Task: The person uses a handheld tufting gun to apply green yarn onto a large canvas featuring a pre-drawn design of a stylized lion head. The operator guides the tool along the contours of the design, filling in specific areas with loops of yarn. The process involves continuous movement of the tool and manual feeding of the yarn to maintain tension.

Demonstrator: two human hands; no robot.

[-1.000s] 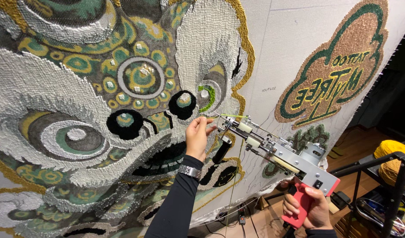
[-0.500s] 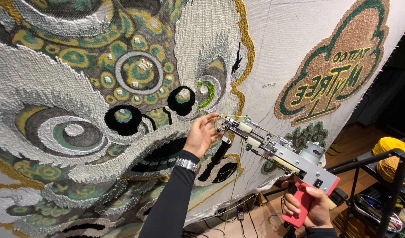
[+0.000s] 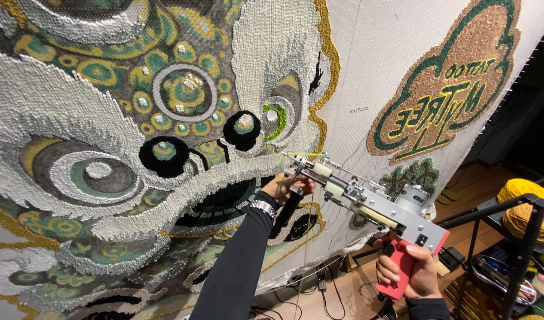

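Since the earlier frame your left hand (image 3: 287, 186) slid down and slightly right along the cloth, and the tufting gun (image 3: 367, 204) followed, its nose lower against the backing. Your view also shifted, so the lion face sat higher in frame.

Your left hand was curled around the front handle of the tufting gun, fingers closed on it, right at the needle end where it met the tufting cloth (image 3: 367, 71). A metal wristwatch (image 3: 263, 207) showed at the cuff of your black sleeve (image 3: 236, 266). Your right hand (image 3: 405, 272) was wrapped tight round the red pistol grip (image 3: 399, 269) at the gun's rear, lower right, away from the cloth. The gun lay tilted, nose up-left, grip down-right. A thin strand of green yarn (image 3: 304, 155) lay at the needle tip.

The nose sat just right of the lion's dark mouth, below the green-and-white eye patch (image 3: 275, 118). A tufted tree-shaped emblem (image 3: 450, 89) was well apart, upper right. Yellow yarn cones (image 3: 521, 204) sat on a black rack (image 3: 524, 249) at far right. Cables (image 3: 319, 284) lay on the floor below.
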